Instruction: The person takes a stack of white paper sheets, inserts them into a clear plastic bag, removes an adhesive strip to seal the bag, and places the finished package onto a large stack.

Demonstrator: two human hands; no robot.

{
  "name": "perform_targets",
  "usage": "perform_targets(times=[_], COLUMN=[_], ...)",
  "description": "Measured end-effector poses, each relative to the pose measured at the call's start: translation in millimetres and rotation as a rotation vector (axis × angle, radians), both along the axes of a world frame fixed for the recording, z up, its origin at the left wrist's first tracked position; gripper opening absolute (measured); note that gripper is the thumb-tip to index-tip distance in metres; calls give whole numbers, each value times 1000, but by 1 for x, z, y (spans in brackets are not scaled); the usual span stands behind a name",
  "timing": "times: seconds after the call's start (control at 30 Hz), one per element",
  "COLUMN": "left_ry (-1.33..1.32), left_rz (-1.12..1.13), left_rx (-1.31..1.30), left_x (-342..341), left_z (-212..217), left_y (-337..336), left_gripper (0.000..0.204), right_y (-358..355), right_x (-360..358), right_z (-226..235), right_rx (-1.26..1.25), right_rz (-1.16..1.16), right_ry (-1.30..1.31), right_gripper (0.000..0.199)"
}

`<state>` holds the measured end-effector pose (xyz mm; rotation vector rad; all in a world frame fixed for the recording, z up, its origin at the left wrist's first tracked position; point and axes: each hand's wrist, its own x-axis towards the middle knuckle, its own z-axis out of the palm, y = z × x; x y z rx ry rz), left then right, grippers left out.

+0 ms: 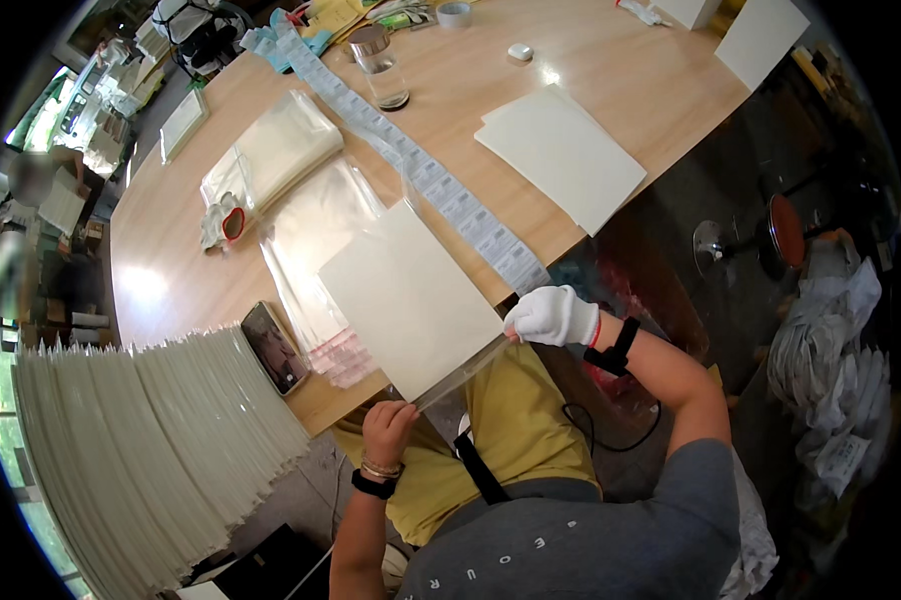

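A cream-white rectangular board lies at the table's near edge, seemingly inside a clear plastic bag whose open-looking strip sticks out toward me. My left hand, bare, pinches the near left corner of that strip. In a white knit glove, my right hand grips the bag's right corner beside the board; its fingertips are partly hidden. Under and beyond the board lies a stack of clear plastic bags with pinkish edges. Along the board's right runs a long strip of printed labels.
To the left rises a tall row of bagged white boards, with a phone beside it. More boards lie at right. A glass jar, a folded bag bundle and a glove sit farther back. A stool stands right.
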<state>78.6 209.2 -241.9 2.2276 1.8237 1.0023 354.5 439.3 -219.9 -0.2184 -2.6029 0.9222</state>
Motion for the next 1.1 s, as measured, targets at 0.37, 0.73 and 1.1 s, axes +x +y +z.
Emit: perform_targets(times=[0.37, 0.73, 1.1], left_ry=[-1213, -674, -1802], left_rz=[620, 575, 34], left_rx=[-397, -34, -1101], left_x=[12, 41, 105], left_z=[-52, 1, 23], left_y=[-7, -5, 154], left_gripper=[24, 19, 20], right_y=[-58, -13, -20], right_x=[-37, 22, 28], right_z=[-39, -32, 49], right_rx=[-441, -426, -360], right_rz=[-934, -1179, -607], right_ry=[-25, -219, -139], right_gripper=[20, 26, 28])
